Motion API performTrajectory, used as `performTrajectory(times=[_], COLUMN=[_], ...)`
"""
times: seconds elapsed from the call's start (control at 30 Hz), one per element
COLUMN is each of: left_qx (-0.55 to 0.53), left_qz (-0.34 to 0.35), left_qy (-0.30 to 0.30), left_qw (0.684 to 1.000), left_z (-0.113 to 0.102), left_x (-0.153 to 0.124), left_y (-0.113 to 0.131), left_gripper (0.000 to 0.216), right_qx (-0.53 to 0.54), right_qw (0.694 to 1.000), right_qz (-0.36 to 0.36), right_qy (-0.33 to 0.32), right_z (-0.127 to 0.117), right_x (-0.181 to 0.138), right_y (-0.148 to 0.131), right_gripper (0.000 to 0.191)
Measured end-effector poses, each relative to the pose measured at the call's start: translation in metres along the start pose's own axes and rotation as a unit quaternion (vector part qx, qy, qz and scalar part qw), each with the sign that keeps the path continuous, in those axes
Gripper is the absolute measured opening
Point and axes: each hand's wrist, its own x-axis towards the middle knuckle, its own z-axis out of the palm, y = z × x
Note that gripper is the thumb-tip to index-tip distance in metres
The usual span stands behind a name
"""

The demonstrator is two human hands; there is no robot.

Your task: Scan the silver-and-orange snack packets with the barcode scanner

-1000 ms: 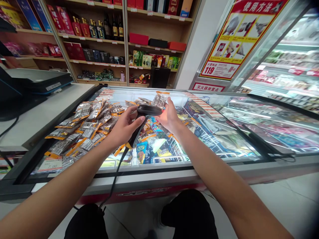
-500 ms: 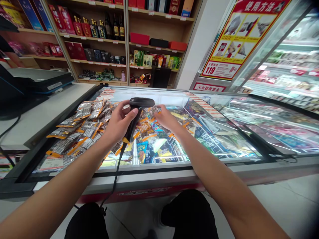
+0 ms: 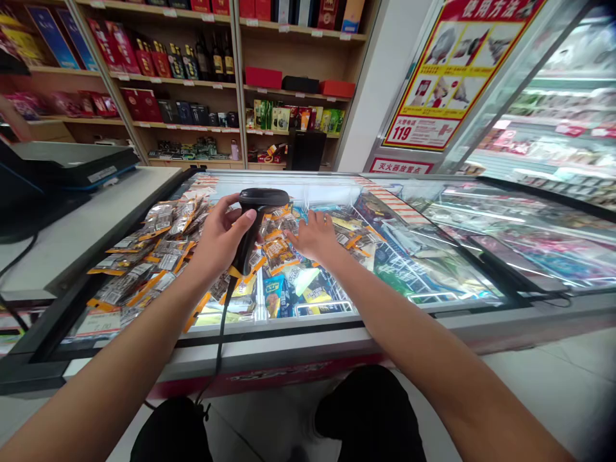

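By the left hand (image 3: 217, 236) a barcode scanner (image 3: 262, 197) is gripped; the right hand (image 3: 318, 239) is spread, apparently empty, over orange-edged packets (image 3: 276, 250). Leftward, a packet heap (image 3: 168, 253) is borne by the chest freezer (image 3: 298, 339), backed by stocked shelves (image 3: 267, 25).

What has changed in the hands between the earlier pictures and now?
The left hand has shifted left with the scanner. The right hand has let go of its packet and sits lower, fingers open over other packets. The left hand's grip and the heaped packets at left stayed as they were.
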Motion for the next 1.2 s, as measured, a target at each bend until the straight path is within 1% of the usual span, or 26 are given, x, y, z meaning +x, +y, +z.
performTrajectory(times=[0.07,0.17,0.23,0.3,0.37,0.43,0.47,0.53,0.57,0.63,0.7,0.77,0.87,0.93,0.97,1.03,1.1,1.2], left_qx=[0.003,0.008,0.011,0.014,0.017,0.018,0.018,0.021,0.023,0.029,0.03,0.028,0.022,0.02,0.02,0.022,0.022,0.018], left_qz=[-0.004,-0.007,-0.006,-0.005,-0.005,-0.004,-0.003,0.001,0.003,0.004,-0.001,-0.008,-0.019,-0.024,-0.025,-0.024,-0.023,-0.025], left_qy=[-0.003,-0.005,-0.007,-0.011,-0.012,-0.007,-0.004,-0.001,-0.001,-0.005,-0.011,-0.016,-0.015,-0.014,-0.016,-0.023,-0.031,-0.058], left_qw=[1.0,1.0,1.0,1.0,1.0,1.0,1.0,1.0,1.0,1.0,0.999,0.999,0.999,0.999,0.999,0.999,0.999,0.998], left_z=[0.0,0.0,0.0,0.0,-0.001,-0.002,-0.003,-0.004,-0.004,-0.004,-0.003,-0.002,0.0,0.0,0.0,0.0,0.0,0.001], left_x=[0.001,0.001,0.001,0.001,0.002,0.002,0.002,0.002,0.002,0.002,0.001,0.0,-0.002,-0.003,-0.003,-0.004,-0.004,-0.005], left_y=[-0.001,-0.002,-0.004,-0.005,-0.005,-0.006,-0.006,-0.006,-0.005,-0.005,-0.005,-0.005,-0.005,-0.004,-0.004,-0.004,-0.004,-0.004], left_gripper=[0.049,0.05,0.05,0.05,0.049,0.05,0.049,0.048,0.047,0.046,0.046,0.05,0.054,0.054,0.053,0.052,0.052,0.052], right_qx=[-0.016,-0.008,0.023,0.079,0.144,0.184,0.183,0.137,0.121,0.126,0.152,0.174,0.2,0.22,0.232,0.271,0.332,0.415], right_qw=[1.0,1.0,0.999,0.996,0.988,0.982,0.982,0.987,0.988,0.986,0.977,0.97,0.963,0.957,0.954,0.946,0.935,0.904], right_qz=[-0.002,0.003,0.012,0.033,0.046,0.045,0.044,0.082,0.091,0.089,0.057,0.015,-0.03,-0.036,-0.035,-0.025,0.013,0.105], right_qy=[-0.004,-0.013,-0.024,-0.034,-0.02,0.008,0.01,0.013,-0.006,-0.069,-0.137,-0.171,-0.18,-0.184,-0.186,-0.174,-0.126,-0.007], right_z=[0.001,0.0,0.0,-0.001,-0.006,-0.016,-0.022,-0.035,-0.041,-0.05,-0.055,-0.053,-0.045,-0.041,-0.041,-0.04,-0.04,-0.038], right_x=[0.001,0.003,0.005,0.008,0.013,0.017,0.018,0.016,0.013,0.006,-0.002,-0.007,-0.008,-0.005,-0.004,-0.001,0.002,0.007], right_y=[-0.01,-0.029,-0.039,-0.043,-0.036,-0.018,-0.006,0.02,0.032,0.049,0.054,0.05,0.04,0.038,0.039,0.044,0.05,0.053], right_gripper=[0.078,0.078,0.078,0.079,0.076,0.071,0.07,0.06,0.058,0.063,0.065,0.062,0.059,0.056,0.051,0.038,0.032,0.043])
